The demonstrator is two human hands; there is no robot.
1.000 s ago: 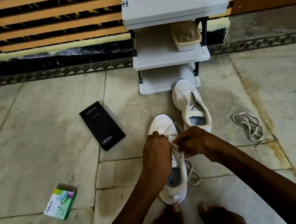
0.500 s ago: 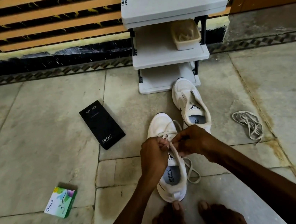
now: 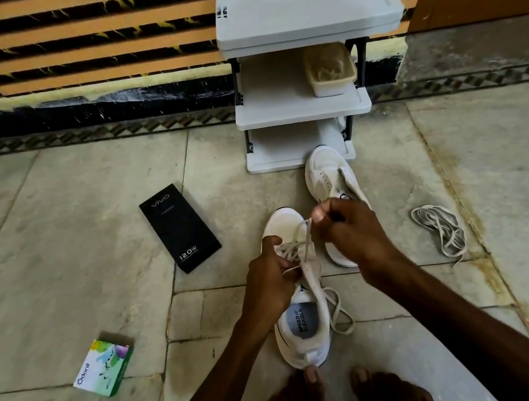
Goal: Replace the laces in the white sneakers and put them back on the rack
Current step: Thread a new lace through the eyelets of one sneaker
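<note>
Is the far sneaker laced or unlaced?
Unlaced: the far sneaker shows an open throat with no lace across it.

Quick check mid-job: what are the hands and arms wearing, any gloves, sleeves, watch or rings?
Nothing worn shows. The left hand and right hand are bare, without gloves, and no ring is visible on the fingers in view. The left forearm and right forearm are bare up to the frame's edge: no sleeve, watch or band.
</note>
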